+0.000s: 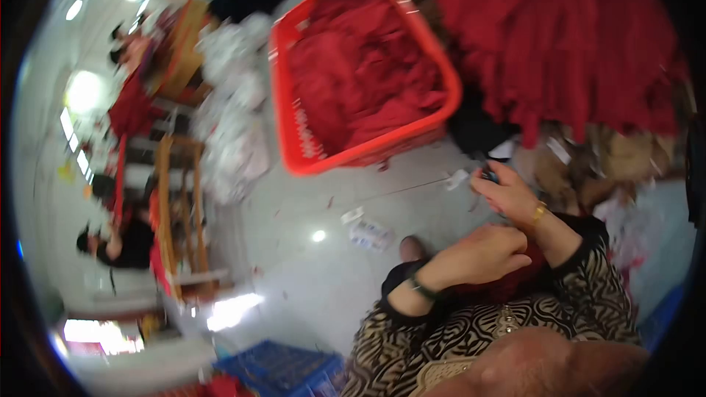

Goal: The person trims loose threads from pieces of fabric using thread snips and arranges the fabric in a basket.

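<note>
My right hand [511, 195], with a gold band at the wrist, is closed around a small dark tool [488, 174]; blur hides its exact kind. Below it and to the left, my left hand [482, 254] is curled into a fist, a dark bracelet at its wrist. Red cloth [531, 265] lies against my lap beside and under the left fist. Whatever the left fingers grip is hidden. Beyond the hands, an orange-red plastic basket [454, 95] holds a heap of red cloth pieces [368, 66]. More red cloth [559, 37] hangs in a large pile at upper right.
White bundles [235, 103] lie left of the basket. A wooden frame [168, 206] stands farther left, near a person in black [129, 246]. Paper scraps [368, 234] lie on the shiny floor. A blue crate [276, 367] is at the bottom; brown cloth [551, 169] sits at right.
</note>
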`<state>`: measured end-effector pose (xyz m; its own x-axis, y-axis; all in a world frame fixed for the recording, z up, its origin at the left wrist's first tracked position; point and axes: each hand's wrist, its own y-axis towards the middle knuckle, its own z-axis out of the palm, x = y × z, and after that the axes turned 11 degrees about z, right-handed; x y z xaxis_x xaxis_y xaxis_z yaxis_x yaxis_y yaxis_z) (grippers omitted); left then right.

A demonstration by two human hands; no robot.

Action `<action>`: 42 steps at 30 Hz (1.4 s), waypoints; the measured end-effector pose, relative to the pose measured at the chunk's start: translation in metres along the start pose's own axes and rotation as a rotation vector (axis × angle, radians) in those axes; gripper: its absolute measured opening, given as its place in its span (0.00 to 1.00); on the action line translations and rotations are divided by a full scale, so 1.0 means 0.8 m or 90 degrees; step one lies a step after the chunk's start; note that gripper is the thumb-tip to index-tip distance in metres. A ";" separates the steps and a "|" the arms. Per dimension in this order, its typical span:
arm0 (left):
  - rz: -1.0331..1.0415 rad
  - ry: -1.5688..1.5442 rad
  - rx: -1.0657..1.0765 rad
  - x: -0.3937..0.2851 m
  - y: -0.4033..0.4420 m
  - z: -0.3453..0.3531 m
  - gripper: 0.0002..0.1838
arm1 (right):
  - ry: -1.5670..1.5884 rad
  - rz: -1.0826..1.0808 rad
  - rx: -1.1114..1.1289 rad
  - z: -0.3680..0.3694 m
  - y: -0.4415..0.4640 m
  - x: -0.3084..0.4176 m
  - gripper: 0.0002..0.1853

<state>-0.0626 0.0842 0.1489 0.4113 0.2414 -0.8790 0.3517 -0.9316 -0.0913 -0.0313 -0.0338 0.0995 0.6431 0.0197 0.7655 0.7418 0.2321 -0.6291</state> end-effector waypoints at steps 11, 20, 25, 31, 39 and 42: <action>0.346 -0.279 -0.187 -0.081 0.026 -0.077 0.12 | 0.059 0.068 0.001 0.011 -0.017 -0.001 0.07; 0.437 -0.085 -0.044 -0.084 0.071 -0.032 0.12 | 0.052 0.138 0.027 0.016 -0.023 0.008 0.07; 0.457 -0.005 -0.024 -0.097 0.092 -0.003 0.11 | 0.026 0.109 0.011 -0.003 -0.025 0.001 0.07; 0.477 0.008 0.029 -0.114 0.078 0.010 0.11 | 0.060 0.068 0.034 0.011 -0.009 -0.002 0.06; 0.427 -0.031 -0.006 -0.097 0.028 -0.018 0.10 | 0.051 0.050 0.032 -0.005 -0.013 -0.006 0.06; 0.398 -0.050 -0.036 -0.088 0.009 -0.031 0.10 | 0.046 0.039 0.042 -0.008 -0.013 -0.008 0.09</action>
<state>-0.0684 0.0669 0.2218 0.4918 -0.3668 -0.7897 0.1094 -0.8737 0.4739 -0.0421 -0.0423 0.1008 0.7010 -0.0337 0.7124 0.6878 0.2960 -0.6628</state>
